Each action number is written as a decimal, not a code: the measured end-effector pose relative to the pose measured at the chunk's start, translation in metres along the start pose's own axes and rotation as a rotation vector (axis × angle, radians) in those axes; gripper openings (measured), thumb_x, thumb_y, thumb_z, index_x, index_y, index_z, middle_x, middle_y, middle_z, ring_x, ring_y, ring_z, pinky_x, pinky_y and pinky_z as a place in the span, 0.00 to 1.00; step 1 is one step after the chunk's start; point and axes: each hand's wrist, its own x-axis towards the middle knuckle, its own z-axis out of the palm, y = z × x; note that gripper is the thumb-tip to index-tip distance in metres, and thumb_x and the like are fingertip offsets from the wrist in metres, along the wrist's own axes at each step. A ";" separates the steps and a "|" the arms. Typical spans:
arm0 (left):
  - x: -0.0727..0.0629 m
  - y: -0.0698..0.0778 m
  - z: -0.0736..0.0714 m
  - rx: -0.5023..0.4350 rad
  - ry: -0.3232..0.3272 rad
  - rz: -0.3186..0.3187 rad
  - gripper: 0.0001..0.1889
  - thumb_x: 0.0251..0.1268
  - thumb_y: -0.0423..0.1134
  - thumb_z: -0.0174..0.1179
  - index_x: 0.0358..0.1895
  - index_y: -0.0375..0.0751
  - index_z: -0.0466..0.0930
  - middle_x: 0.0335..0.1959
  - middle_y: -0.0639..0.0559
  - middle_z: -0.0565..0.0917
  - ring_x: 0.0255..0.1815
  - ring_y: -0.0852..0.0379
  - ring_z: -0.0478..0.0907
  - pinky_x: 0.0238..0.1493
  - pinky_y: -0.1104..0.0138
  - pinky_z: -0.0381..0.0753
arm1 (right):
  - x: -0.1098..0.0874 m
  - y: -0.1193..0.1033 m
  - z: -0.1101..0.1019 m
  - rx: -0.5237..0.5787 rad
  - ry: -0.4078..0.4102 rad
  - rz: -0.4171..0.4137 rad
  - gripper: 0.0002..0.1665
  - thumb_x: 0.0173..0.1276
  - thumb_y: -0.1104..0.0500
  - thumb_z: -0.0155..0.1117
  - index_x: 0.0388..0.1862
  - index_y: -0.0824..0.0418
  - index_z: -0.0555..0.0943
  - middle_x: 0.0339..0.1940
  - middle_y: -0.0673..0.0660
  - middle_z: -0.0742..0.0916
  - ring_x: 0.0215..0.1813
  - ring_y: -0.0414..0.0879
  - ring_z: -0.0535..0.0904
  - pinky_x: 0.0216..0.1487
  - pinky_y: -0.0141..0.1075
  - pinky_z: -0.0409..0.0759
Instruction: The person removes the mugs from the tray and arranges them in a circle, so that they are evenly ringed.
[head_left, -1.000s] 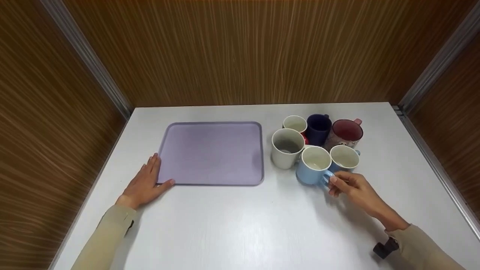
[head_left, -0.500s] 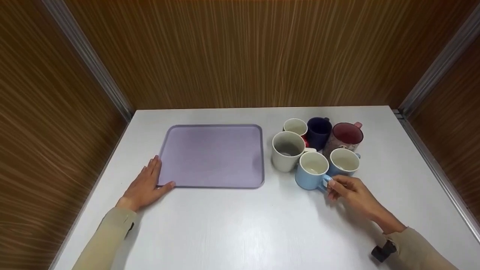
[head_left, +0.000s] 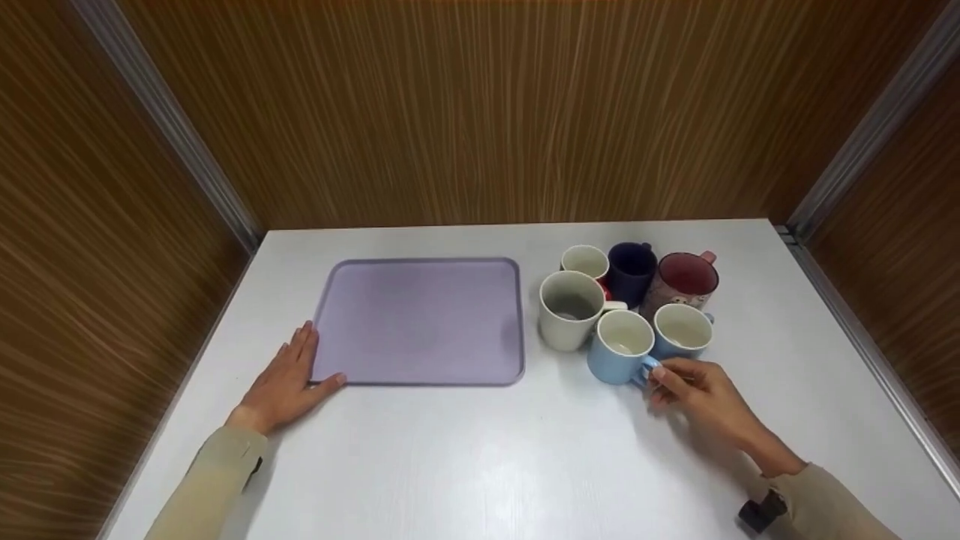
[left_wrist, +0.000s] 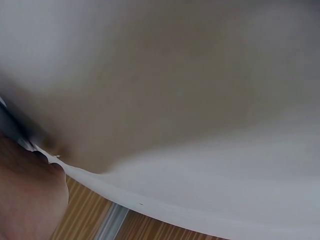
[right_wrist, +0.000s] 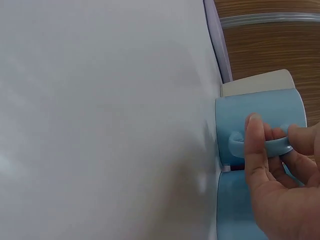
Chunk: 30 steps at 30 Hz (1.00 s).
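At the front of a group of mugs stands a light blue mug (head_left: 616, 362) with a white inside, upright on the table. My right hand (head_left: 697, 394) holds it by the handle; in the right wrist view the fingers curl round the handle (right_wrist: 275, 146). A second light blue mug (head_left: 681, 331) stands just behind and to the right, and a tall white mug (head_left: 567, 330) is close on the left. My left hand (head_left: 285, 382) lies with straight fingers at the near left corner of the lilac tray (head_left: 420, 322), fingertips along its left edge and thumb at the front edge.
Behind these stand a white-lined mug (head_left: 585, 261) with some red on it, a dark blue mug (head_left: 630, 277) and a patterned mug (head_left: 679, 289) with a dark red inside. Wood-grain panels (head_left: 480, 112) enclose the white table (head_left: 465, 457) at the back and sides.
The light blue mug in my right hand has come slightly nearer and lower, showing the tall white mug's handle behind it. The left hand stays at the tray. The head view has tilted slightly.
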 end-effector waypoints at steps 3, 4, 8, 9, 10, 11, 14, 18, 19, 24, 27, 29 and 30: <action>-0.001 0.000 0.000 -0.001 0.006 0.000 0.57 0.76 0.69 0.54 0.85 0.23 0.44 0.88 0.31 0.45 0.89 0.32 0.42 0.87 0.40 0.46 | 0.000 -0.003 0.003 -0.099 0.124 -0.042 0.14 0.79 0.62 0.67 0.53 0.74 0.88 0.43 0.68 0.92 0.36 0.43 0.92 0.39 0.33 0.91; -0.001 0.000 0.000 -0.002 0.008 0.002 0.57 0.76 0.69 0.54 0.85 0.23 0.44 0.88 0.31 0.45 0.89 0.32 0.43 0.87 0.40 0.46 | 0.001 -0.004 0.003 -0.140 0.166 -0.058 0.13 0.77 0.62 0.70 0.51 0.71 0.89 0.42 0.67 0.93 0.36 0.42 0.92 0.38 0.32 0.91; -0.001 -0.001 0.000 -0.001 0.007 -0.003 0.57 0.76 0.69 0.54 0.84 0.23 0.44 0.88 0.31 0.46 0.89 0.32 0.43 0.87 0.40 0.47 | 0.001 -0.009 0.004 -0.278 0.291 -0.137 0.08 0.70 0.63 0.77 0.45 0.66 0.93 0.37 0.61 0.94 0.33 0.39 0.91 0.35 0.24 0.87; -0.001 -0.001 0.000 0.000 0.007 -0.005 0.56 0.76 0.69 0.54 0.84 0.23 0.44 0.88 0.30 0.46 0.89 0.32 0.43 0.87 0.40 0.47 | 0.001 -0.010 0.005 -0.307 0.309 -0.155 0.08 0.69 0.63 0.78 0.44 0.65 0.93 0.35 0.60 0.94 0.33 0.38 0.91 0.35 0.22 0.86; -0.001 -0.001 0.000 0.000 0.009 -0.007 0.56 0.76 0.68 0.54 0.84 0.23 0.45 0.88 0.30 0.46 0.89 0.32 0.43 0.87 0.40 0.47 | 0.002 -0.010 0.005 -0.332 0.322 -0.174 0.08 0.68 0.63 0.78 0.44 0.65 0.93 0.35 0.59 0.94 0.33 0.36 0.90 0.35 0.21 0.85; -0.001 -0.001 0.000 0.000 0.008 -0.010 0.56 0.76 0.68 0.54 0.84 0.23 0.45 0.88 0.30 0.46 0.89 0.32 0.43 0.87 0.40 0.46 | 0.003 -0.011 0.005 -0.355 0.334 -0.191 0.08 0.67 0.64 0.79 0.44 0.65 0.93 0.34 0.59 0.94 0.33 0.35 0.90 0.35 0.19 0.84; 0.000 -0.002 0.000 0.001 0.009 -0.013 0.56 0.76 0.68 0.54 0.84 0.23 0.45 0.88 0.30 0.46 0.89 0.32 0.43 0.87 0.40 0.46 | 0.005 -0.011 0.005 -0.409 0.352 -0.228 0.08 0.66 0.66 0.79 0.44 0.65 0.93 0.35 0.58 0.94 0.34 0.30 0.88 0.37 0.17 0.82; 0.001 -0.003 -0.002 0.001 0.008 -0.013 0.57 0.76 0.69 0.54 0.84 0.23 0.45 0.88 0.30 0.46 0.89 0.31 0.43 0.87 0.40 0.46 | 0.008 -0.012 0.004 -0.428 0.353 -0.252 0.09 0.65 0.67 0.80 0.44 0.67 0.93 0.36 0.59 0.94 0.36 0.29 0.87 0.38 0.16 0.82; 0.002 -0.003 -0.002 -0.001 0.009 -0.013 0.57 0.76 0.69 0.54 0.84 0.23 0.45 0.88 0.30 0.46 0.89 0.31 0.43 0.87 0.40 0.46 | 0.009 -0.012 0.003 -0.430 0.353 -0.257 0.09 0.65 0.68 0.80 0.43 0.67 0.93 0.35 0.59 0.94 0.36 0.28 0.87 0.38 0.16 0.82; 0.006 -0.003 -0.005 -0.008 0.003 -0.006 0.57 0.75 0.69 0.55 0.84 0.22 0.46 0.88 0.28 0.46 0.89 0.30 0.44 0.87 0.39 0.46 | 0.010 -0.016 0.000 -0.453 0.353 -0.282 0.09 0.65 0.67 0.80 0.44 0.66 0.93 0.35 0.57 0.95 0.36 0.29 0.87 0.39 0.15 0.81; 0.009 -0.001 -0.010 -0.003 -0.007 -0.004 0.58 0.75 0.70 0.55 0.84 0.21 0.46 0.87 0.28 0.47 0.89 0.30 0.44 0.87 0.39 0.46 | 0.011 -0.024 -0.004 -0.469 0.355 -0.309 0.10 0.64 0.68 0.80 0.44 0.66 0.92 0.35 0.57 0.94 0.36 0.31 0.88 0.38 0.16 0.82; 0.012 0.002 -0.014 0.006 -0.021 -0.012 0.58 0.74 0.71 0.55 0.84 0.22 0.47 0.87 0.28 0.48 0.89 0.30 0.44 0.87 0.39 0.47 | 0.012 -0.031 -0.008 -0.479 0.359 -0.338 0.11 0.64 0.69 0.79 0.45 0.67 0.92 0.35 0.57 0.94 0.36 0.31 0.87 0.38 0.16 0.82; 0.013 0.004 -0.016 0.012 -0.029 -0.018 0.58 0.74 0.72 0.55 0.83 0.22 0.48 0.87 0.28 0.49 0.88 0.30 0.45 0.87 0.39 0.47 | 0.013 -0.035 -0.010 -0.481 0.363 -0.356 0.11 0.64 0.70 0.79 0.46 0.68 0.91 0.35 0.57 0.94 0.36 0.30 0.86 0.38 0.17 0.83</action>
